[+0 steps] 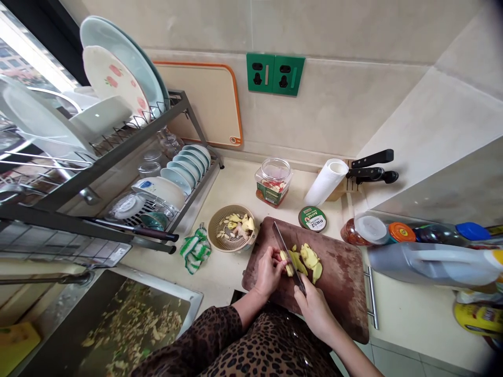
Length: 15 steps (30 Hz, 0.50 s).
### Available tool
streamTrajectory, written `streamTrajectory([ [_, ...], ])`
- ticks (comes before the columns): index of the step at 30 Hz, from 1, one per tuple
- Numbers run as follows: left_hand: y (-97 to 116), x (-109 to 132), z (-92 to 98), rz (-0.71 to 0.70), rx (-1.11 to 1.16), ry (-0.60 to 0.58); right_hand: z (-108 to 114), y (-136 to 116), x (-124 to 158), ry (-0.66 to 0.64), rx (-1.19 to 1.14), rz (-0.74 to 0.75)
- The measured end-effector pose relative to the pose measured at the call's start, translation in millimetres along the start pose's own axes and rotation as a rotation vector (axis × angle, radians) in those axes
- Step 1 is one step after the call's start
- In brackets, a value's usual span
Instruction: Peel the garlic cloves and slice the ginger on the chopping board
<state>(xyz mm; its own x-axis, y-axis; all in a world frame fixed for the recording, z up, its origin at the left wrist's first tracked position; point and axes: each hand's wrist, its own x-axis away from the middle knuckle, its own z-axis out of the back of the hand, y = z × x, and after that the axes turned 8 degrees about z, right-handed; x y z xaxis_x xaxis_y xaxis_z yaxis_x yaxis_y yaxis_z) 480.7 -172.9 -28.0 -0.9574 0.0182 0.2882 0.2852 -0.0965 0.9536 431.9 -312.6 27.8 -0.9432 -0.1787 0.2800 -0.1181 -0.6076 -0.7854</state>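
Observation:
My left hand [269, 272] is closed around a piece of peeled ginger [286, 263] on the brown cutting board [338, 283]. In my right hand [313, 303] is the handle of a kitchen knife [282, 238], its blade pointing away from me and lying against the ginger's right side. Several ginger slices [310, 256] lie on the board just right of the blade. Left of the board stands a beige colander [214, 230], with ginger pieces and what look like garlic cloves [238, 225] in it.
A clear jar [274, 183], its green lid [312, 218], a paper towel roll [327, 180] and a knife block [346, 186] stand behind the board. Bottles [428, 262] line the right. A dish rack [184, 112], green-striped cloth [195, 250] and sink [192, 303] are left.

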Motion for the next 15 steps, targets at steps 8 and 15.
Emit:
streamTrajectory([
  [8,0.7,0.1,-1.7,0.01,0.038,0.001,14.8,15.4,43.8,-0.051,-0.005,-0.017],
  [15,1.2,-0.3,-1.9,0.013,0.001,0.019,26.8,-2.4,50.8,-0.081,-0.023,-0.018],
])
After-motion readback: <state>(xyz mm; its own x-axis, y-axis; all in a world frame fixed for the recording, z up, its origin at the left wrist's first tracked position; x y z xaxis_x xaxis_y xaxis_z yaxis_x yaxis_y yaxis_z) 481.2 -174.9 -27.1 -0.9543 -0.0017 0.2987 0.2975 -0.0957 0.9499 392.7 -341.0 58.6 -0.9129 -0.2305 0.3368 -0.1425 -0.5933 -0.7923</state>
